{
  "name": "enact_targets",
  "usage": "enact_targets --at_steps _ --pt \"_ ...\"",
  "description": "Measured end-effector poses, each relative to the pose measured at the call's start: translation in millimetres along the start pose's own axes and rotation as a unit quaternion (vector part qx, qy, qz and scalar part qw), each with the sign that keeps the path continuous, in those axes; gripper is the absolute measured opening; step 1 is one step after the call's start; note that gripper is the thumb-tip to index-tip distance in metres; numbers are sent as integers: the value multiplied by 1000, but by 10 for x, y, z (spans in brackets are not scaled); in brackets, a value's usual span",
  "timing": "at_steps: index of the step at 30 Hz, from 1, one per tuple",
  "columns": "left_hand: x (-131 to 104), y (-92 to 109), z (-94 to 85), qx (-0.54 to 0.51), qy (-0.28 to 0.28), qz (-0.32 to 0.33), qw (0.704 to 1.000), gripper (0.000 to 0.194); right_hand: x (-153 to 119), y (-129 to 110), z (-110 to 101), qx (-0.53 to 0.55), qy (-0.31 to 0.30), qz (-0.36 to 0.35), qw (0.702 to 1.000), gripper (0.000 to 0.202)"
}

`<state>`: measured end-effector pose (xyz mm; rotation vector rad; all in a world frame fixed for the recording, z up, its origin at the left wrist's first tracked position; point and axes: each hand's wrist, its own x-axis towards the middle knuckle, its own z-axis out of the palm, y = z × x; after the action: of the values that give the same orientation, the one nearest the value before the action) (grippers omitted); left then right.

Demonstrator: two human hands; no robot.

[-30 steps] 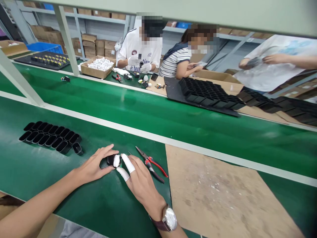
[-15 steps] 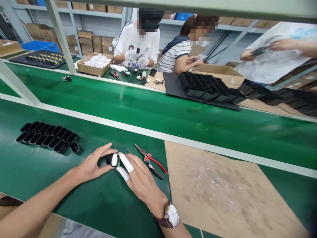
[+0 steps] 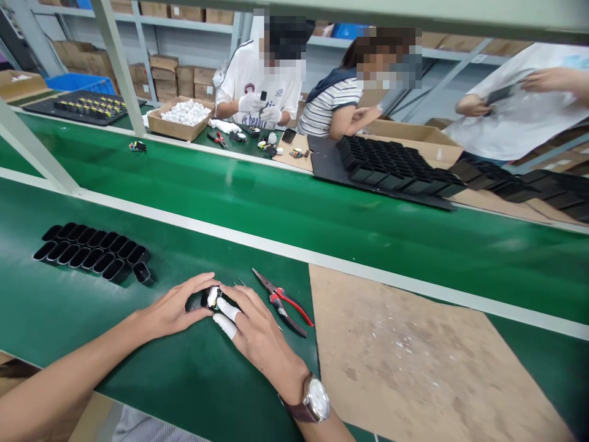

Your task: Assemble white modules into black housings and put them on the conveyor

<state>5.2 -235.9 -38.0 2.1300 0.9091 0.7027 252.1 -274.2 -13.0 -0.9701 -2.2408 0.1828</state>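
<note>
A small black case [image 3: 205, 299] with a white-topped part [image 3: 214, 297] in its opening is held low over the green table. My left hand [image 3: 172, 309] grips the case from the left, thumb and fingers around it. From the right, my right hand [image 3: 257, 328] pinches the white-topped part, two of its fingers wearing white finger covers. Just right of that hand lie red and black pliers [image 3: 281, 299]. Two rows of black cases [image 3: 89, 253] stand on the table at the left, one more case [image 3: 143, 274] at their right end.
A brown board [image 3: 414, 356] lies on the right of the table. Beyond a white rail [image 3: 193, 230] runs a green belt [image 3: 276, 196] carrying a small part [image 3: 137, 147]. Across it are co-workers, a box of white pieces [image 3: 179, 127] and stacked black cases [image 3: 396, 166].
My right hand has moved slightly left and closer to the case, and the white-topped part sits tilted at its opening. The whole view has shifted a little.
</note>
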Motion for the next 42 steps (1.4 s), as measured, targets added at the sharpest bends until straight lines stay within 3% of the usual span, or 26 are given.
enact_targets --at_steps 5,11,15,20,28,35,42 --pt "-4 -51 14 -18 4 -2 1000 74 18 -3 86 7 -12 11 1000 27" --pt "-2 37 -40 -38 -37 -17 998 93 -32 -14 181 34 25 34 999 33" --pt "14 87 -54 -25 -19 -2 1000 86 -17 -22 206 65 12 67 996 48" --pt "30 74 -36 -26 -25 -16 999 83 12 13 231 123 -2 57 991 39" --pt "36 104 -49 -34 -39 -31 998 84 39 58 143 29 -69 -18 997 34" --pt "29 88 -25 -33 -40 -43 998 84 16 51 151 79 -37 12 996 44" --pt "36 87 -28 -33 -51 -64 996 81 12 46 168 65 -29 18 997 40"
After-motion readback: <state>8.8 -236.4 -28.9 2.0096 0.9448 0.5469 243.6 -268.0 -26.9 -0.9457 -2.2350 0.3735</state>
